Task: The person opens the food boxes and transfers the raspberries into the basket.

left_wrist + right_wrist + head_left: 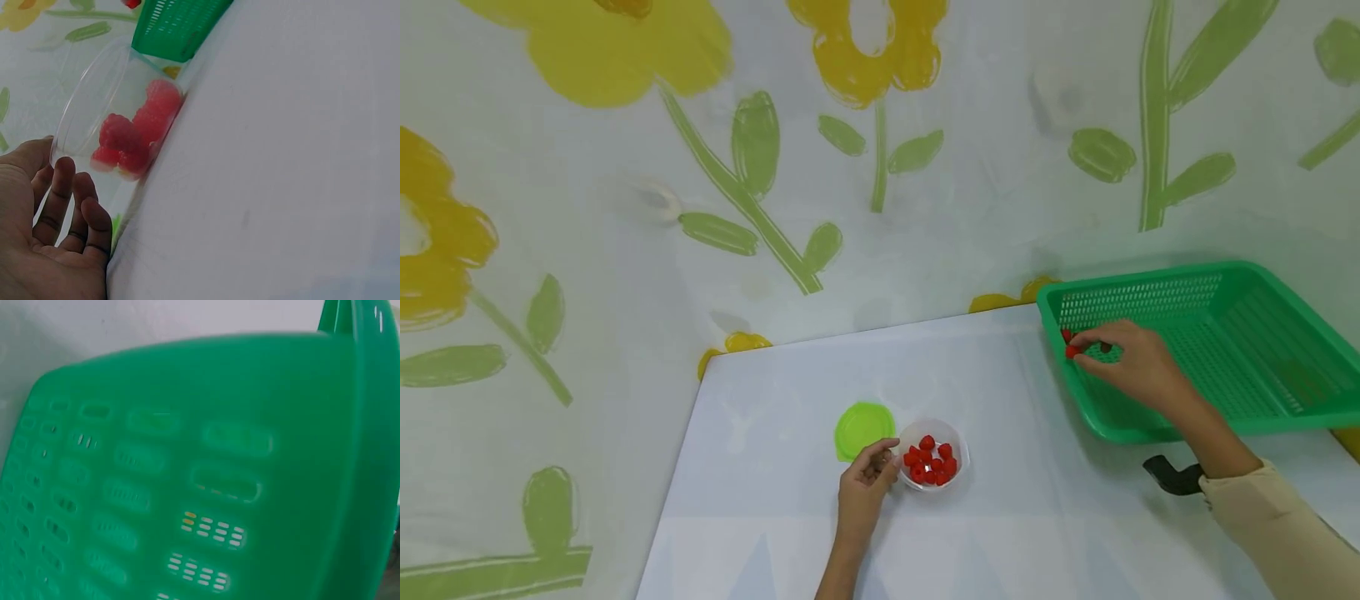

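A clear plastic tub [964, 460] stands on the white table with several red raspberries [150, 122] inside. My left hand [862, 483] is at the tub's left side, thumb and forefinger pinching its rim, the other fingers loosely bent. Over the left end of a green basket [1150, 432], my right hand [1131, 358] pinches a red raspberry [1072, 352] between thumb and fingertips. More red shows just behind that berry, at the basket's left wall. In the right wrist view the basket's slotted side [281, 387] fills the picture and hides the fingers.
A lime-green lid [863, 427] lies on the table [760, 483] behind my left hand. The wall [970, 183] with painted flowers rises right behind the table. A black strap end [1172, 477] sticks out by the right wrist, in front of the basket.
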`<state>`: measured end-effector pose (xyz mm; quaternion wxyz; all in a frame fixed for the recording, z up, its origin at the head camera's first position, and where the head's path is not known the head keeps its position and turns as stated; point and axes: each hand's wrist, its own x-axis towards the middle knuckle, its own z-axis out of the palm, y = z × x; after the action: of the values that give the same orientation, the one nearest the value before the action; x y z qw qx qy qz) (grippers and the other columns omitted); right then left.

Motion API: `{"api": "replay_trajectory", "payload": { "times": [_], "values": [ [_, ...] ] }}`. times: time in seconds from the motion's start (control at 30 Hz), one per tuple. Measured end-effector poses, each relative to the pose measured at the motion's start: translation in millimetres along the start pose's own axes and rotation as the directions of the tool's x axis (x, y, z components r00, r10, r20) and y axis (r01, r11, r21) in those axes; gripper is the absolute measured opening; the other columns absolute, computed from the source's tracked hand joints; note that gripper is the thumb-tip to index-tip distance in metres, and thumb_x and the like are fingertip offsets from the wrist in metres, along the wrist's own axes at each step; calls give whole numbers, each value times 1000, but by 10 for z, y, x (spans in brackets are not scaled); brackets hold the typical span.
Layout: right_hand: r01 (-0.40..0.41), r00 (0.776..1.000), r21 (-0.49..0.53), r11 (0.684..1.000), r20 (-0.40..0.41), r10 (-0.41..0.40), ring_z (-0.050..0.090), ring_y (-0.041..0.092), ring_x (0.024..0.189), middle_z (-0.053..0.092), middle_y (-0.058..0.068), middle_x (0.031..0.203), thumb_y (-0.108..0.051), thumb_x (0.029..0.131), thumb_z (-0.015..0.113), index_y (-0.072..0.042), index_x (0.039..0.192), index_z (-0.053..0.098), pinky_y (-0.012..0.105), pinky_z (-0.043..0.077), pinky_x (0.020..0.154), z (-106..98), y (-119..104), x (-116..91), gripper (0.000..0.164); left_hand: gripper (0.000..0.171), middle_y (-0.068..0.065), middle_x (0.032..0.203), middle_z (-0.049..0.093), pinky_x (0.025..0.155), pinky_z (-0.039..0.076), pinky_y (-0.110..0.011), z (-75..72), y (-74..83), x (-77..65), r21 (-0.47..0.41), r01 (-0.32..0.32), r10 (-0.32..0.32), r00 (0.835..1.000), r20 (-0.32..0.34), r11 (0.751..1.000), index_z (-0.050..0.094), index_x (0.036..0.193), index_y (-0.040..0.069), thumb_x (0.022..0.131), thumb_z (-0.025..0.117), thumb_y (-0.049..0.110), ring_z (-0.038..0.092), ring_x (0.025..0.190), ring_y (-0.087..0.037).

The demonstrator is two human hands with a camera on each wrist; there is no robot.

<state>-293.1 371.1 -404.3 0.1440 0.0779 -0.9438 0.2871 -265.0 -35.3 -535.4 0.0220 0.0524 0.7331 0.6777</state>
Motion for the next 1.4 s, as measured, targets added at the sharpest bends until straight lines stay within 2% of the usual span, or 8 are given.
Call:
{"api": "replay_trajectory", "payload": {
  "times": [0.23,0.5,0.83,1.03,1.2,1.4],
  "values": [
    [-10,999,-18,1000,31,11,50,18,85,68,1,93,-15,88,78,-9,106,77,31,43,61,-36,54,-4,19,26,-8,96,59,68,53,-20,9,-21,-15,4,29,-29,999,-19,1000,72,116,18,91,76,24,59,79,-17],
    [-31,999,-17,999,20,32,55,27,89,69,9,97,-13,87,78,-8,107,76,35,45,62,-64,106,9,21,27,-8,96,59,67,53,-21,10,6,-19,-27,21,-22,1000,-15,999,71,116,16,91,76,22,59,78,-15],
    [-26,1000,-29,999,9,27,53,20,87,69,9,98,-14,87,77,-8,110,76,32,45,59,-101,162,20,23,28,-8,96,59,67,54,-22,1,2,-25,-15,45,-45,999,-17,999,71,117,15,91,75,24,59,77,-14],
    [-46,998,-37,998,28,47,55,26,89,68,11,99,-17,89,76,-8,110,76,32,44,58,-146,175,31,23,27,-6,97,59,68,55,-22,7,-9,-22,-4,80,-80,997,-22,997,71,117,17,91,75,24,60,78,-14],
    [-46,999,-41,998,27,47,56,29,91,67,14,102,-21,90,76,-9,108,76,34,45,59,-208,185,55,22,28,-8,97,59,69,55,-23,0,-2,-22,-33,45,-46,999,-13,998,71,118,14,91,75,22,60,79,-14],
    [-54,998,-41,998,21,55,55,27,89,65,13,100,-19,89,76,-9,109,76,34,44,61,-310,158,92,22,29,-10,98,59,69,55,-24,-13,13,-24,-67,19,-19,1000,-2,998,70,118,11,91,75,20,59,80,-13]
  ]
}}
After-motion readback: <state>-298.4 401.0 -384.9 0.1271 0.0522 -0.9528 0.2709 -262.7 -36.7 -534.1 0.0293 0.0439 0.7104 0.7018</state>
